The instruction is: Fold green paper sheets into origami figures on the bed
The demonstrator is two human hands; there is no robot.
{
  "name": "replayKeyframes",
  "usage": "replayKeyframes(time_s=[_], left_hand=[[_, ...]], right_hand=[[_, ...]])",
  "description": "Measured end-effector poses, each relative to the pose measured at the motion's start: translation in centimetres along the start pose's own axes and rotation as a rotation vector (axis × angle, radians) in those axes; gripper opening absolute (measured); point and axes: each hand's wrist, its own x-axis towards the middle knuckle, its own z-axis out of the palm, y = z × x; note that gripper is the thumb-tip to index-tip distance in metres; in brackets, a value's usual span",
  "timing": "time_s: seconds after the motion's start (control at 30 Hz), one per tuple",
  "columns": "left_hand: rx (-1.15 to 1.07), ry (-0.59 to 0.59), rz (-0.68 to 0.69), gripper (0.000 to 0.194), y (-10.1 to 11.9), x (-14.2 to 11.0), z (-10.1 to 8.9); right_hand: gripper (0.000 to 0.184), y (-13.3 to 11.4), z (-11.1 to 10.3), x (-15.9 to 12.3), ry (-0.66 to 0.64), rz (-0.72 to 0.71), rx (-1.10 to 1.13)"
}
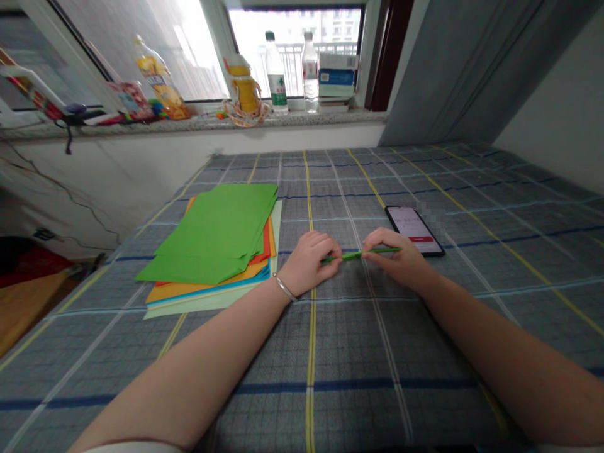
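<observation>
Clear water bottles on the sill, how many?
2. One green-labelled clear water bottle stands on the windowsill, a red-labelled one just right of it. Others could be hidden.

A home bedroom; checked bedsheet point(358, 352); windowsill point(189, 123) lined with bottles point(276, 72)

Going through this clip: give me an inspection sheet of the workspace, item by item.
Surface: blue-grey checked cloth with yellow and white stripes.
Job's things: thin green stick held between both hands; stack of coloured paper, green on top, left of the left hand.
Clutter: smartphone, screen lit, touching neither hand.
Hands: left hand and right hand each grip the stick; metal bracelet on the left wrist.
Cables: dark cord hanging below the sill, far left.
Surroundings: stone windowsill with plastic bottles, below a window.
</observation>
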Motion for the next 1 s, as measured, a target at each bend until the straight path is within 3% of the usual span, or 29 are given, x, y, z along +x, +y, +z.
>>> replayKeyframes(time_s=[0.33, 0.83, 1.0], left_hand=[[0.019, -0.024, -0.034, 0.003, -0.4, -0.1, -0.1], [-0.065, 0.061, -0.141, 0.008, -0.7, -0.2, -0.1], [-0.062, 0.109, -0.192, 0.013, -1.5, -0.4, 0.1]], right_hand=[[0.017, 0.7, -0.7, 0.0, 0.04, 0.123, 0.06], [0.01, 1.0, -1.7, 0.1, 0.135, 0.203, 0.078], [0.009, 1.3, -2.2, 0.1, 0.246, 0.227, 0.082]])
